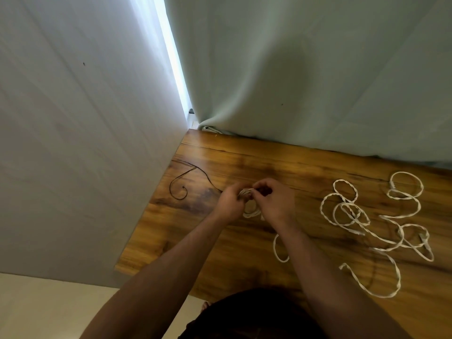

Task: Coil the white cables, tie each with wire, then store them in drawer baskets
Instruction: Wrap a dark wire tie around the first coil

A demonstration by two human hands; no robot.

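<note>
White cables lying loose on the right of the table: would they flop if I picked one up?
Probably floppy: the loose white braided cables lie in soft loops on the brown wooden table. Likely light, being thin. May tangle where they cross.

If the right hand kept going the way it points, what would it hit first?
Likely the left hand, gripping the same small white cable coil just ahead of the right hand; depth is unclear.

Wood table [244,155] w/ loose white cables [351,211] (right side) & thin dark wire [179,198] left.
</note>
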